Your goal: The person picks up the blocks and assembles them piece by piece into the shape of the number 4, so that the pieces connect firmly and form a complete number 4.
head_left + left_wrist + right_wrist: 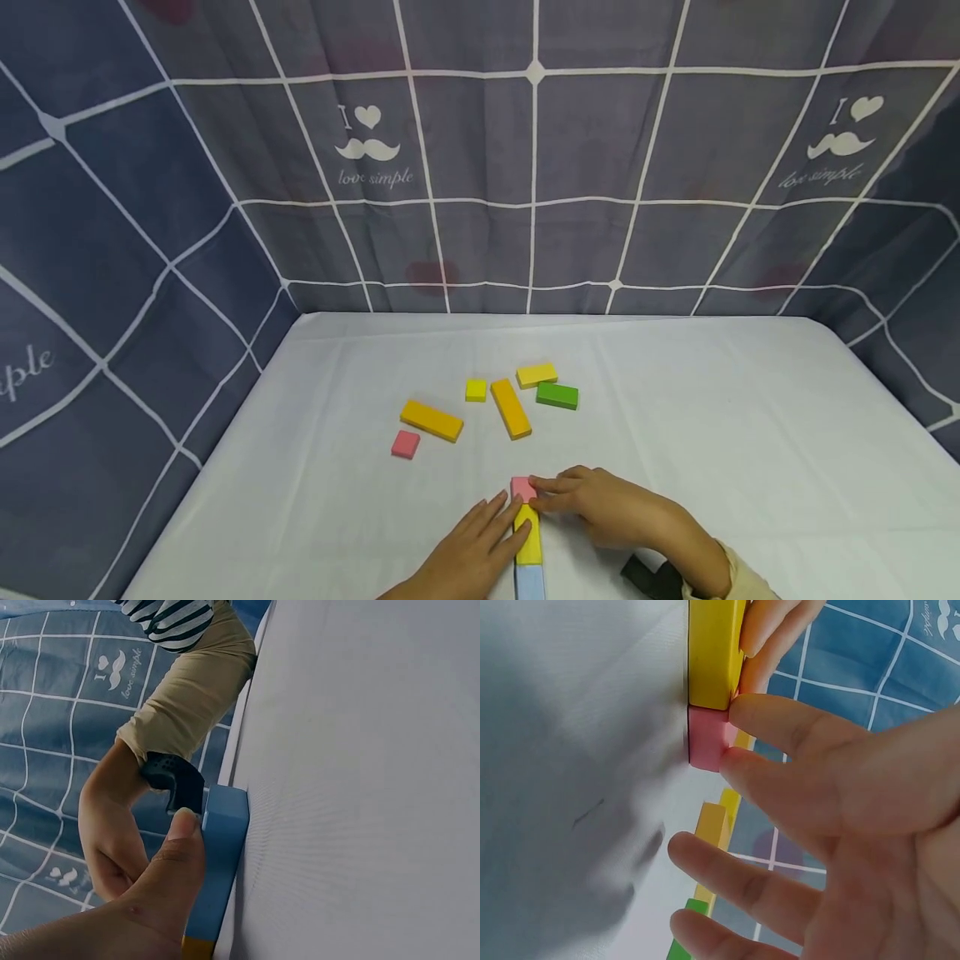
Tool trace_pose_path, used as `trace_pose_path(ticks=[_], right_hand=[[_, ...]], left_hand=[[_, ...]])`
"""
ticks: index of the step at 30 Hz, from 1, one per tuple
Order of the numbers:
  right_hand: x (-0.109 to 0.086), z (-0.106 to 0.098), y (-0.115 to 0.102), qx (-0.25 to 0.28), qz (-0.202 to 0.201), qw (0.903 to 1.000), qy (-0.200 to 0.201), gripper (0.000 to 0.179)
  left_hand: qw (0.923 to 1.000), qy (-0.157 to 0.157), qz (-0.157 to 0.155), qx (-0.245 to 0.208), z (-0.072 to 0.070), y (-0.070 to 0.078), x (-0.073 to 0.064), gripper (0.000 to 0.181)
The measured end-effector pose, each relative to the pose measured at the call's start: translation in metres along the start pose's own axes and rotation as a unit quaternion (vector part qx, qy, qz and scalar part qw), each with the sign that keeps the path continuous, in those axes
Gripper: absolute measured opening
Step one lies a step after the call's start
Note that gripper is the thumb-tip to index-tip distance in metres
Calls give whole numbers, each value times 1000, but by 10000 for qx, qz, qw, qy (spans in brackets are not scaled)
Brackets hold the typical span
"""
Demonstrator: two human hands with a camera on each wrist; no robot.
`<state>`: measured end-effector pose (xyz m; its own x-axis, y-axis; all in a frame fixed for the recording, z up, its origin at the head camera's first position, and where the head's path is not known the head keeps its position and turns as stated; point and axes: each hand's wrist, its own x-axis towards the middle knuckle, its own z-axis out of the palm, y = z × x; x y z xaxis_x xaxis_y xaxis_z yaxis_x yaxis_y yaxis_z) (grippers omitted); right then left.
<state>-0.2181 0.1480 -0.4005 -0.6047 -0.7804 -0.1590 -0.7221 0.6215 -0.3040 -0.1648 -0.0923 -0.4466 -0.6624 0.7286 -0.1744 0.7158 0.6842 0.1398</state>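
A row of wooden blocks lies end to end on the white table in the head view: a pink block point(522, 488), a yellow block point(529, 542) and a light blue block point(529, 582). My left hand point(471, 550) lies along the row's left side, its fingers extended and its thumb over the yellow block. On the other side, my right hand point(600, 504) touches the pink block with thumb and index fingertip. In the right wrist view those two fingers are fairly straight against the pink block point(707, 739), and the other fingers are spread. The left wrist view shows the blue block point(223, 832) beside my thumb.
Farther back lie two orange blocks point(432, 421), a pink square block point(406, 444), a small yellow block point(476, 390), a longer yellow block point(536, 375) and a green block point(557, 396). Dark checked cloth point(480, 167) encloses the table. A black device point(652, 577) sits at my right wrist.
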Motion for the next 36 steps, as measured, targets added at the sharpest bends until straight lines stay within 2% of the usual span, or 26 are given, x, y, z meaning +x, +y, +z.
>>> trace_pose_path(ticks=[2,9,13,16,19,26,31,36], right_hand=[[-1,1,0,-38,-27,10000,5,62],[-4,4,6,-262,-520,9979,300,50],[-1,0,11,-22,-593,9978,281,50],[3,-6,15,361,-406,9983,228,46],[7,-12,19,645,-13,9973,354,42],[8,-17,39,979,914,9855,1039,59],[16,-18,51,1222,1234,9795,1019,65],[28,-14,53,1012,1301,9816,967,68]], left_hand=[[10000,1,40,12,0,0,0,99],[9997,-142,123,-174,-1,1,-1,99],[9999,-89,104,-105,-3,1,-1,99],[9999,-8,106,2,-4,0,0,98],[9999,56,68,68,-5,0,0,97],[10000,8,-37,13,-5,1,-1,97],[10000,-32,-19,51,-5,1,-1,96],[10000,24,20,51,-4,3,-2,96]])
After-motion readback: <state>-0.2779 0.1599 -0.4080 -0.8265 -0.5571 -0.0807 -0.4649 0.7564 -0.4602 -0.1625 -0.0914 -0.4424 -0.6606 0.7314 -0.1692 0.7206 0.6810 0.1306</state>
